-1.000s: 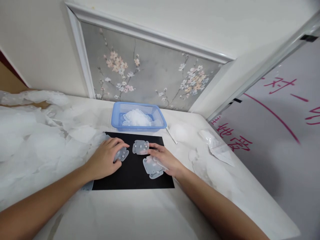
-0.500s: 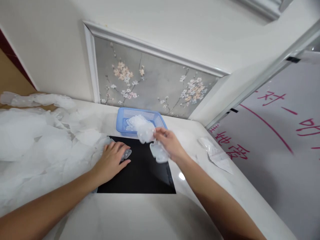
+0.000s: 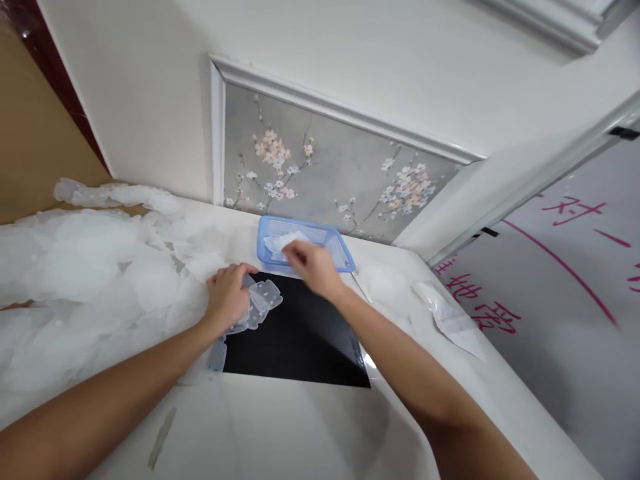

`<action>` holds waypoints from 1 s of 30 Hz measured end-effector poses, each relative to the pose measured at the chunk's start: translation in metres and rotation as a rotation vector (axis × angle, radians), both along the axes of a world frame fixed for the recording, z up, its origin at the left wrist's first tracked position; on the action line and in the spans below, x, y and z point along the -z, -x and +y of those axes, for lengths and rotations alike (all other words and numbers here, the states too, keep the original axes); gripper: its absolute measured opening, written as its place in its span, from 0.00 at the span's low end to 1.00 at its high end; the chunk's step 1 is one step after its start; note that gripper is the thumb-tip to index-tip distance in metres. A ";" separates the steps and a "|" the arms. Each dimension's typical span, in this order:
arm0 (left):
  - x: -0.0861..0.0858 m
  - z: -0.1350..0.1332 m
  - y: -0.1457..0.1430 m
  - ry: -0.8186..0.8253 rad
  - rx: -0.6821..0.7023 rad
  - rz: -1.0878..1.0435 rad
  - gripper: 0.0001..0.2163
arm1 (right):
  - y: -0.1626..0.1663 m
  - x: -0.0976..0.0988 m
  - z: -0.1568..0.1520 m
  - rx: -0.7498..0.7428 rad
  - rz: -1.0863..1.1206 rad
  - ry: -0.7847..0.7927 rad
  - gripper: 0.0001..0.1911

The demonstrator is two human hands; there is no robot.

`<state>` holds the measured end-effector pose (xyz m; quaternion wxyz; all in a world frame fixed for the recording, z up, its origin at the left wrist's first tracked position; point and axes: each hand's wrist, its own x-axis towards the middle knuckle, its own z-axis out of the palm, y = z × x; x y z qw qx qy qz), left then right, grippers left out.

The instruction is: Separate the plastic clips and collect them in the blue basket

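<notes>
At frame centre, the blurred right hand (image 3: 314, 268) is over the blue plastic basket (image 3: 345, 257), grip unclear; left of centre, the left hand (image 3: 229, 293) curls on translucent plastic pieces (image 3: 267, 294), hold unclear.

We record one view, taken from a camera worn on the person's head. It looks forward and steeply down over the white marbled tabletop (image 3: 270, 427). We find the forearms entering from the lower corners, with the left hand (image 3: 229, 293) and right hand (image 3: 313, 263) near mid-picture, at about arm's reach. The black mat (image 3: 305, 340) lies just below centre, and the blue plastic basket (image 3: 341, 252) is farther off. The view is wide: we see the wall (image 3: 350, 60) and its framed floral panel (image 3: 340, 167) behind. The panel's top edge slopes down to the right. The whiteboard (image 3: 565, 320) is cut by the right border; the heap of translucent pieces (image 3: 105, 267) runs out at the left.
</notes>
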<state>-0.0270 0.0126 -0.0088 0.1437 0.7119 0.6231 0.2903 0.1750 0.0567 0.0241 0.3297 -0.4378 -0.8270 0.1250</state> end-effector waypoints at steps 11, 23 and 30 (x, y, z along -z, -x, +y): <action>-0.003 -0.019 -0.008 -0.064 0.581 -0.052 0.21 | -0.032 0.052 -0.066 -0.110 -0.157 -0.068 0.10; 0.006 -0.013 -0.010 -0.022 0.482 0.162 0.10 | -0.067 0.051 -0.091 -0.030 1.165 1.025 0.18; -0.019 -0.019 -0.023 -0.028 0.293 -0.233 0.08 | -0.073 0.048 -0.089 -0.095 1.221 1.116 0.23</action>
